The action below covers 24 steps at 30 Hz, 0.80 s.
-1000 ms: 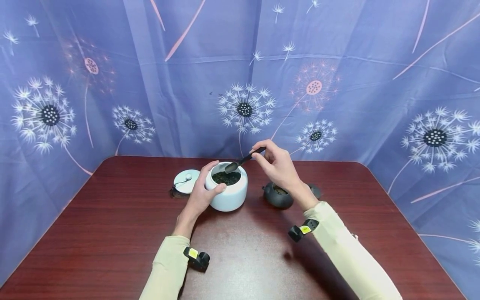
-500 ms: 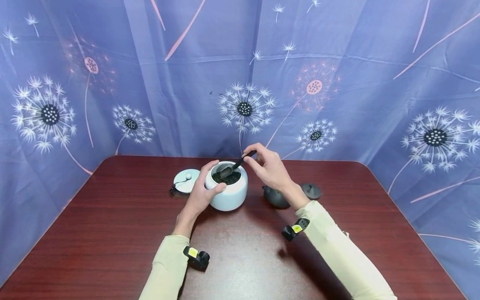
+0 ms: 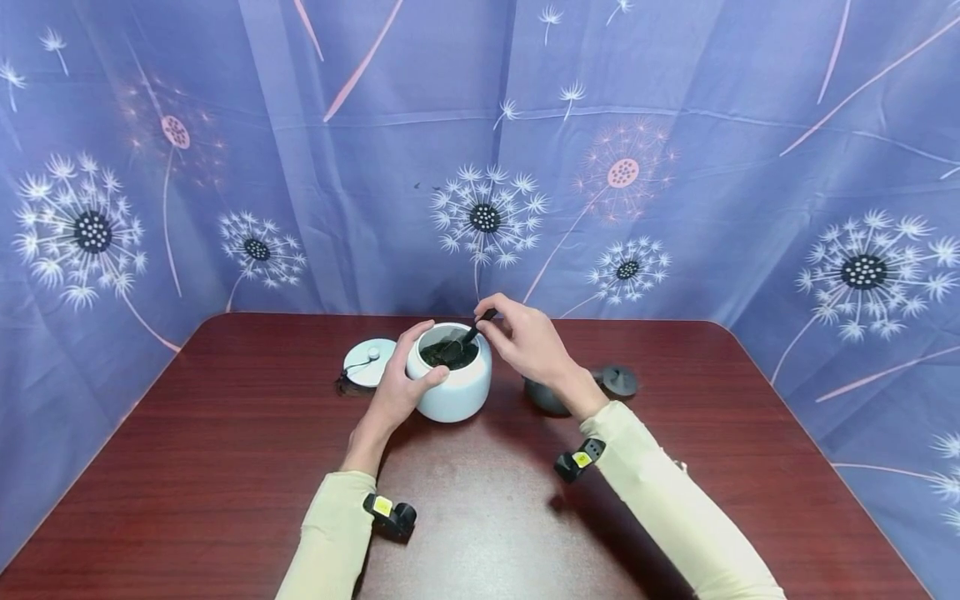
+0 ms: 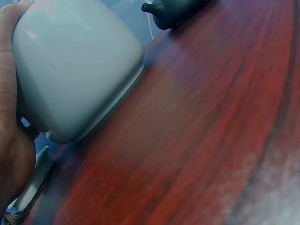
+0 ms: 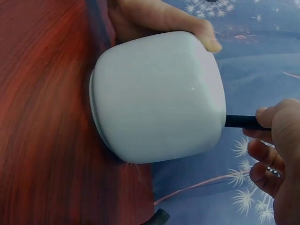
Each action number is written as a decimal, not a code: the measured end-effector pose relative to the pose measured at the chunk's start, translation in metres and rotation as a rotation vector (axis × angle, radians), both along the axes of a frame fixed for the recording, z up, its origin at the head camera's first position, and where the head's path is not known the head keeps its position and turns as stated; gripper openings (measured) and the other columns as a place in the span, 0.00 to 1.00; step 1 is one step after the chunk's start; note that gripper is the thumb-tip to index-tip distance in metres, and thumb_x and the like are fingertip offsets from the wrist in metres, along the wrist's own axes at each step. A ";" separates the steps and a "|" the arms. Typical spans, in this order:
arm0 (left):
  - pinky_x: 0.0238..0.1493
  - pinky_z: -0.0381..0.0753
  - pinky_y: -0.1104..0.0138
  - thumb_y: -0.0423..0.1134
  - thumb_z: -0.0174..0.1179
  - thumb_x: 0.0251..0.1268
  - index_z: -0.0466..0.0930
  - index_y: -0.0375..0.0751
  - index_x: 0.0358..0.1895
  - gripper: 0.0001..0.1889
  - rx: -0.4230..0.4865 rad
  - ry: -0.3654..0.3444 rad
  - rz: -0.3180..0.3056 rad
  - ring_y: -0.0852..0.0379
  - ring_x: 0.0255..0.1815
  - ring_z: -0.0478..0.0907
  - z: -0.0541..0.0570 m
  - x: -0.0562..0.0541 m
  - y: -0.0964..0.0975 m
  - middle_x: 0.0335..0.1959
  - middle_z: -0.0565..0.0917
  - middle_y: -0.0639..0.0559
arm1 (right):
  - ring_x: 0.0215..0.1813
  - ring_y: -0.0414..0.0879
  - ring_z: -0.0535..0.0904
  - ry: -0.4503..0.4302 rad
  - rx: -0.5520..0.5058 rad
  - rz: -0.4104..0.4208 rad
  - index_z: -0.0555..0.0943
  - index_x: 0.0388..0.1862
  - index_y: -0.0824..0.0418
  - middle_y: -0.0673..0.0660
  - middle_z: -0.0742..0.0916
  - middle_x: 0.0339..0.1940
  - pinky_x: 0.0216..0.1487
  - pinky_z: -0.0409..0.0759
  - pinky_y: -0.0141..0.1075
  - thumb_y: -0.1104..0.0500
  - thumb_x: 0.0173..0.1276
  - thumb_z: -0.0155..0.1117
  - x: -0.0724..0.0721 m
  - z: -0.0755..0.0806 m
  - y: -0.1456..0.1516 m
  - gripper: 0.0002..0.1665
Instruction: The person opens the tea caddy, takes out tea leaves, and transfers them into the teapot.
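A white round jar (image 3: 454, 402) stands on the table with its mouth uncovered and dark, leafy tea (image 3: 442, 357) inside. My left hand (image 3: 397, 385) grips it from the left, thumb near the front of the rim and fingers round the far side. From the right, my right hand (image 3: 528, 343) pinches the black handle of a small tea scoop (image 5: 243, 122) between thumb and fingers. The scoop slants down through the jar's mouth, its bowl in among the leaves. In the right wrist view the jar's wall hides that bowl.
Left of the jar lies its white lid (image 3: 363, 363) with a knob and dark tassel. A dark teapot (image 3: 543, 398) sits to the right, partly behind my right forearm, beside its own lid (image 3: 619, 382). A blue dandelion-print curtain (image 3: 360, 208) hangs behind the table.
My right hand has moved left and down, taking the scoop from above the jar's mouth into the tea leaves. The left hand keeps its hold on the jar.
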<state>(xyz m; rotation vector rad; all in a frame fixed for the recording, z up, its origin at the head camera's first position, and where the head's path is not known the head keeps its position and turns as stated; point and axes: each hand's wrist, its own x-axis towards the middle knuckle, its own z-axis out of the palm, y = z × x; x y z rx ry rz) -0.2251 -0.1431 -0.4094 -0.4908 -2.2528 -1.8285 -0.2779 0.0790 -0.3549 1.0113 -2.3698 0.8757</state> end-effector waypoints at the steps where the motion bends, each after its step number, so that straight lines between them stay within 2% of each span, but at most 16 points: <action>1: 0.75 0.55 0.47 0.35 0.64 0.58 0.60 0.32 0.74 0.40 0.000 0.002 -0.001 0.41 0.75 0.59 0.000 0.000 0.000 0.75 0.62 0.36 | 0.20 0.37 0.70 0.020 0.020 -0.002 0.80 0.49 0.52 0.45 0.82 0.23 0.24 0.69 0.33 0.56 0.73 0.61 0.000 -0.001 -0.001 0.08; 5: 0.74 0.56 0.46 0.36 0.64 0.58 0.60 0.32 0.74 0.40 -0.002 0.000 -0.005 0.41 0.74 0.60 0.000 0.000 0.000 0.75 0.62 0.36 | 0.21 0.38 0.69 0.058 0.067 -0.003 0.81 0.49 0.53 0.45 0.85 0.33 0.25 0.69 0.34 0.56 0.73 0.61 0.002 -0.004 -0.006 0.08; 15: 0.73 0.57 0.46 0.38 0.64 0.58 0.60 0.35 0.75 0.40 -0.008 -0.008 -0.016 0.38 0.75 0.60 -0.001 -0.001 -0.002 0.76 0.61 0.37 | 0.25 0.37 0.77 0.010 0.048 -0.044 0.80 0.47 0.49 0.47 0.85 0.26 0.27 0.74 0.36 0.53 0.72 0.63 0.006 -0.009 -0.015 0.07; 24: 0.73 0.58 0.44 0.37 0.63 0.59 0.58 0.34 0.75 0.40 -0.020 -0.018 -0.009 0.36 0.75 0.59 0.001 0.000 0.000 0.76 0.60 0.37 | 0.19 0.38 0.71 -0.088 -0.029 -0.064 0.80 0.46 0.48 0.45 0.77 0.17 0.24 0.69 0.35 0.51 0.71 0.64 0.009 -0.012 -0.017 0.08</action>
